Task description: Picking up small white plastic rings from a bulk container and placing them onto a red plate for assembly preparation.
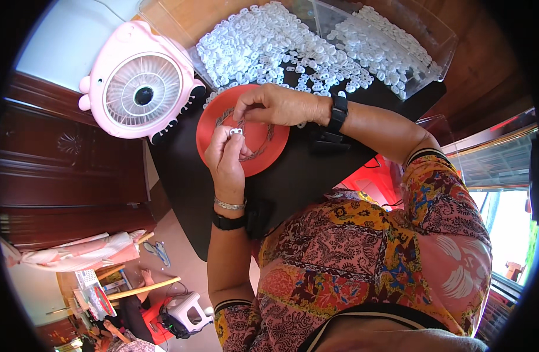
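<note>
Over a round orange-red plate [206, 130], my two hands meet close together. Between its thumb and fingers, my left hand [227, 161] pinches a small white plastic piece with two holes [236, 132]. My right hand [281, 104] reaches in from the right, its thumb and fingers closed together just above that piece. Whatever is at its fingertips is too small to make out. Small greyish-brown bits [269, 136] lie in a ring inside the plate, partly covered by my hands.
A large heap of similar white pieces [252, 41] spreads behind the plate on the black table [181, 188]. More fill a clear plastic box [387, 50] at the far right. A pink fan [143, 97] stands at the left. Another person's bare foot [147, 277] shows at lower left.
</note>
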Available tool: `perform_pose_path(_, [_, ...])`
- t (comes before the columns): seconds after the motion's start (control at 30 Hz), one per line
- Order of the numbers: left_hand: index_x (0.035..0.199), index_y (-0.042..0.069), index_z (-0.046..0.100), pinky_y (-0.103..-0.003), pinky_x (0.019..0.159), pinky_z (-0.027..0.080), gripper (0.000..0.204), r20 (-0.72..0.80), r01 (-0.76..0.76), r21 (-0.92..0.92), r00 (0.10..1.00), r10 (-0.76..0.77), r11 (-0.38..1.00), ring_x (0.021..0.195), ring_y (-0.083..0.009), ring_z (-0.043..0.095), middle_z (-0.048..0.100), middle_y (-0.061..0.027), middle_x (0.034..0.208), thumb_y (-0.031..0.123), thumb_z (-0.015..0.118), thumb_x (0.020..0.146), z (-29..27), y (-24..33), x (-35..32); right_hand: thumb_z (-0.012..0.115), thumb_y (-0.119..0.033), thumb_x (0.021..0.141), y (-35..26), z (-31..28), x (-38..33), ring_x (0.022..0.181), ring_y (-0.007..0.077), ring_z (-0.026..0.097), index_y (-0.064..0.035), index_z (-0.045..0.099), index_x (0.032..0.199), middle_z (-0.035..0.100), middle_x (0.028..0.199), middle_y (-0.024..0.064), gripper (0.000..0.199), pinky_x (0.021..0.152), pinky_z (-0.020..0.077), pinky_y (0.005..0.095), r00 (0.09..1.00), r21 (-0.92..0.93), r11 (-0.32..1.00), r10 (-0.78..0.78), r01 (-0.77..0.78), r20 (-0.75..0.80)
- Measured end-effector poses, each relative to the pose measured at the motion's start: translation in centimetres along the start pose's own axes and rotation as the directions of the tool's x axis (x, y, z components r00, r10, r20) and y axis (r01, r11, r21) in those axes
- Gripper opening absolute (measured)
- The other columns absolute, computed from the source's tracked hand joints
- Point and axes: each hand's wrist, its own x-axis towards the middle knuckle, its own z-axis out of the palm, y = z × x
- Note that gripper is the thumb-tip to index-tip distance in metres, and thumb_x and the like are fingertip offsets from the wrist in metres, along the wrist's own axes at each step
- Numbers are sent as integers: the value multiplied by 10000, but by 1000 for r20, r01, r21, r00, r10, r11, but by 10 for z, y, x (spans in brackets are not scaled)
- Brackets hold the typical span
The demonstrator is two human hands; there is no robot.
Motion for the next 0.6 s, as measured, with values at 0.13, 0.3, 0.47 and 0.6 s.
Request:
perform_pose_path(0.13, [749, 39, 492, -220, 552, 390, 156, 1, 5, -3, 1000, -5, 1000, 571, -95, 489, 494, -15, 639, 99, 464, 890, -1, -1, 0, 560, -81, 905, -10, -4, 1, 750, 77, 596, -18, 623, 975, 648, 863, 16, 113, 693, 495, 236, 971, 163, 959, 220, -233, 94])
perform_pose_path(0.3, [778, 18, 515, -202, 522, 382, 116, -7, 14, -41, 1000, -14, 999, 564, -66, 477, 495, -3, 641, 81, 509, 876, -2, -4, 1, 600, -159, 908, -19, -9, -2, 700, 58, 599, -16, 636, 933, 645, 798, 12, 150, 628, 497, 198, 945, 357, 876, 315, -323, 82])
perform_pose_path(0.47, [770, 14, 516, -205, 517, 391, 124, 4, 29, -46, 1000, -29, 999, 562, -62, 461, 488, -3, 646, 79, 510, 875, -1, -5, 1, 610, -205, 910, -21, -7, -4, 673, 53, 591, -24, 641, 911, 636, 756, -2, 183, 607, 495, 195, 947, 371, 872, 312, -318, 78])
perform_pose_path(0.6, [770, 11, 519, -208, 510, 396, 129, 15, 39, -27, 999, -39, 999, 563, -57, 449, 483, -1, 645, 83, 511, 877, -1, -5, 1, 588, -211, 925, -21, -1, -5, 668, 50, 582, -33, 636, 894, 626, 743, -7, 187, 607, 490, 197, 958, 325, 902, 276, -285, 75])
